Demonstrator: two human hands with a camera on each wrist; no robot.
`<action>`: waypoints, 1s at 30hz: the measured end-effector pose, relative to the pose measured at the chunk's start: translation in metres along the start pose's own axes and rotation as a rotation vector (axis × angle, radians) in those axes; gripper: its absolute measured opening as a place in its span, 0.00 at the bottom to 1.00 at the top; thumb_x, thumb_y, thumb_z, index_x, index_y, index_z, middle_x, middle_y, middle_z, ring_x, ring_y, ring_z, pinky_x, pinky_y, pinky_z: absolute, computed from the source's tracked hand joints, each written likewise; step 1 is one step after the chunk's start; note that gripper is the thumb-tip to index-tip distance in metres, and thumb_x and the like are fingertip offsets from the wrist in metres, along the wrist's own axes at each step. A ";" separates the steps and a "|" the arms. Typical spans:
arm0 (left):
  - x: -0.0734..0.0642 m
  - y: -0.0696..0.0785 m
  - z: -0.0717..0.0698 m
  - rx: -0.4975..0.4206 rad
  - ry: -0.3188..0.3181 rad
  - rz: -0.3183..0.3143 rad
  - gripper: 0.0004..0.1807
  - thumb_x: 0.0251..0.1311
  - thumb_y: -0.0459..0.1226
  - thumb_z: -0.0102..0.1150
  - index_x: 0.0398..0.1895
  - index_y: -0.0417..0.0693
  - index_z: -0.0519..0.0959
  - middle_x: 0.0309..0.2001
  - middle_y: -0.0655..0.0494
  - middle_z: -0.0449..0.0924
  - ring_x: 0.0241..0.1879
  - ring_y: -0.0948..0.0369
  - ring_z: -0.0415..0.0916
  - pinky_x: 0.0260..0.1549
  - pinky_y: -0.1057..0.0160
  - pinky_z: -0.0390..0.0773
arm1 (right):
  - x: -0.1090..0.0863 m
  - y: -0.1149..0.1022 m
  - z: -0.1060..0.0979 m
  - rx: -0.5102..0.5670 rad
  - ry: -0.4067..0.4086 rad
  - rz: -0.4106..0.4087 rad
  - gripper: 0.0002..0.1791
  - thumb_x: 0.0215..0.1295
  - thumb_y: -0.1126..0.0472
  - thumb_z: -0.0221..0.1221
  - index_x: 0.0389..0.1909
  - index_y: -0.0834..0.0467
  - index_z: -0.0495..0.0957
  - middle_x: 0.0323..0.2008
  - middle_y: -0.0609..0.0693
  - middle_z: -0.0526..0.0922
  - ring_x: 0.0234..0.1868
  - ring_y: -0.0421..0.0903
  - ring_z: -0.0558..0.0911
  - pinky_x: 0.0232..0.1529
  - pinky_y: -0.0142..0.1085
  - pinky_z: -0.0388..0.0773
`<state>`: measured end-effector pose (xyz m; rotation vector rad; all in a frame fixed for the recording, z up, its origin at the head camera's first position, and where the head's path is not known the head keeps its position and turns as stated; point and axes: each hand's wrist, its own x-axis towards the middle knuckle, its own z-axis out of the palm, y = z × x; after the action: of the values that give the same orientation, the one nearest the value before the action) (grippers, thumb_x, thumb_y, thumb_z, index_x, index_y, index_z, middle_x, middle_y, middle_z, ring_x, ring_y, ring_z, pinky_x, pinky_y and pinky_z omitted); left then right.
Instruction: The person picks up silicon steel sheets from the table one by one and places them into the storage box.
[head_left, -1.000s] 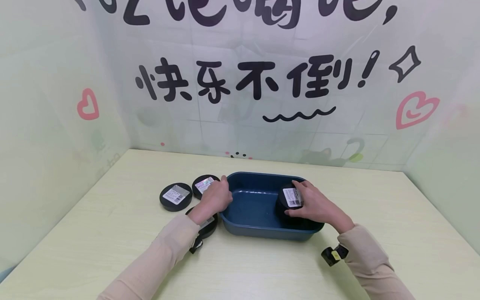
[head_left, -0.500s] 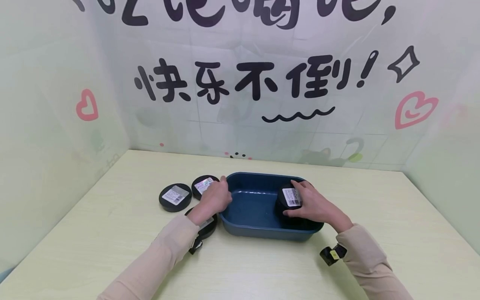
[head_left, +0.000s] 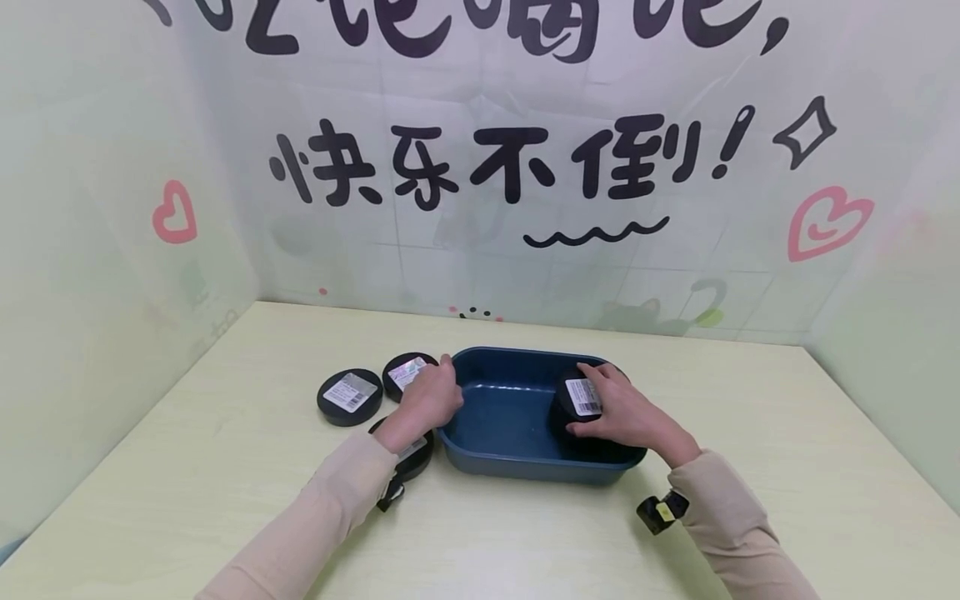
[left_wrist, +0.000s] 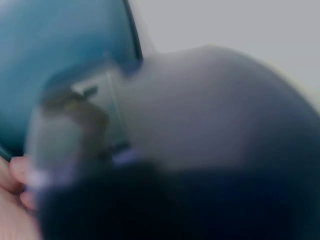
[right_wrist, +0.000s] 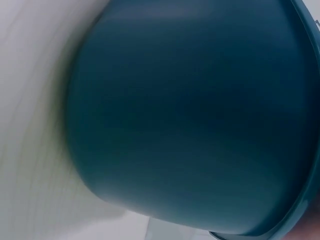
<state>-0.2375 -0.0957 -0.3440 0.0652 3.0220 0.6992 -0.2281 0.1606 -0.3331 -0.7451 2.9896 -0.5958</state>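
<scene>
In the head view a dark blue tub [head_left: 517,454] sits at the centre of the pale yellow table [head_left: 225,467], a little below the middle of the frame. The right hand [head_left: 626,412] reaches into the right end of the tub, its fingers curled round a black round tin [head_left: 577,400] with a white barcode label on top; the tin is inside the tub, against its right wall, and whether it rests on the tub floor cannot be told. The left hand [head_left: 429,398] lies at the tub's left rim, fingers bent over the edge, gripping it. Just left of that hand, three more black round tins lie flat on the table: one labelled tin [head_left: 349,397] farthest left, a second tin [head_left: 405,372] just beside it and touching the left hand's knuckles, and a third tin [head_left: 414,452] lower down, partly hidden under the left wrist and close against the tub's left wall. Both forearms wear beige sleeves, and a small black device [head_left: 656,512] shows at the right wrist. The left wrist view is heavily blurred: a dark rounded shape fills most of it, a blue surface [left_wrist: 60,45] sits at the upper left, and fingertips [left_wrist: 15,172] peek in at the lower left edge. The right wrist view is filled by the tub's dark blue outer wall [right_wrist: 190,115], with pale table at the left of the frame.
</scene>
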 end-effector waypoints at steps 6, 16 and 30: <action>0.000 0.000 0.001 -0.002 -0.004 -0.007 0.28 0.56 0.32 0.47 0.60 0.29 0.57 0.24 0.45 0.69 0.18 0.56 0.69 0.13 0.66 0.65 | -0.002 0.001 0.000 0.002 0.000 0.000 0.49 0.43 0.49 0.67 0.61 0.70 0.56 0.52 0.68 0.64 0.44 0.55 0.69 0.45 0.47 0.68; 0.001 0.000 0.002 -0.003 -0.006 -0.006 0.28 0.56 0.32 0.47 0.60 0.29 0.57 0.25 0.44 0.69 0.18 0.57 0.69 0.13 0.66 0.65 | -0.012 0.003 -0.005 0.014 0.021 -0.007 0.50 0.46 0.45 0.64 0.61 0.73 0.55 0.51 0.69 0.65 0.44 0.55 0.71 0.44 0.47 0.69; 0.002 0.000 0.001 0.009 -0.003 0.004 0.29 0.56 0.32 0.47 0.61 0.28 0.56 0.26 0.43 0.70 0.19 0.56 0.69 0.13 0.66 0.66 | -0.035 0.003 -0.017 -0.052 0.138 0.004 0.36 0.54 0.58 0.60 0.58 0.74 0.59 0.50 0.70 0.67 0.50 0.62 0.69 0.49 0.53 0.67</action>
<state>-0.2397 -0.0952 -0.3450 0.0728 3.0231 0.6858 -0.1999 0.1851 -0.3209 -0.7296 3.1434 -0.5960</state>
